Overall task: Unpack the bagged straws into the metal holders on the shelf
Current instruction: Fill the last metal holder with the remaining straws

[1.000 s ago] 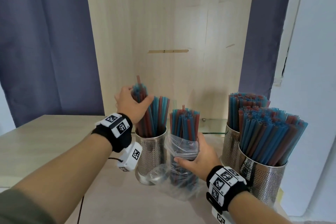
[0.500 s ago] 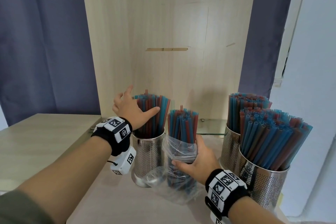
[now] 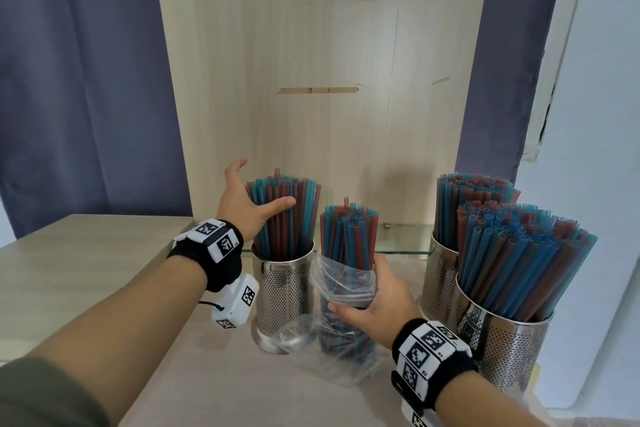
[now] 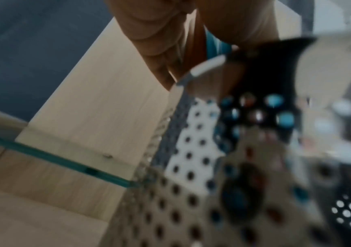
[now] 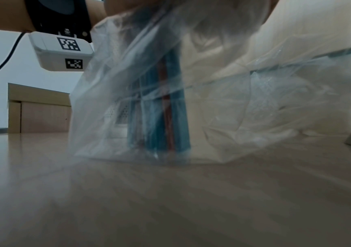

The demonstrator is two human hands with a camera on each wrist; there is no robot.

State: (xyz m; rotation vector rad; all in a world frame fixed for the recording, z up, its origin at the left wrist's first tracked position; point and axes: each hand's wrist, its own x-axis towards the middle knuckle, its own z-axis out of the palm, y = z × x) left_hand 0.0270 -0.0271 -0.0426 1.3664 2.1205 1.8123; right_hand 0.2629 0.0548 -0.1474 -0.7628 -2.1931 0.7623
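A clear plastic bag point(image 3: 341, 281) of blue and red straws point(image 3: 348, 232) stands upright on the wooden shelf point(image 3: 225, 385). My right hand point(image 3: 377, 305) grips the bag around its middle; through the plastic point(image 5: 233, 93) the straws point(image 5: 159, 108) show. Left of it stands a perforated metal holder point(image 3: 283, 288) filled with straws point(image 3: 294, 215). My left hand point(image 3: 249, 199) is spread open against those straws, thumb across their front, fingers behind. The left wrist view shows the holder's perforated wall point(image 4: 191, 183) close up and blurred.
Two more metal holders point(image 3: 438, 274) point(image 3: 505, 350) packed with straws stand at the right. A wooden back panel point(image 3: 329, 62) rises behind, with a glass ledge point(image 3: 398, 239) at its foot. Purple curtains hang on both sides. A white wall closes the right.
My left hand lowered a bunch of straws into the left holder, then let go and spread open against them. The right hand kept its grip on the bag.
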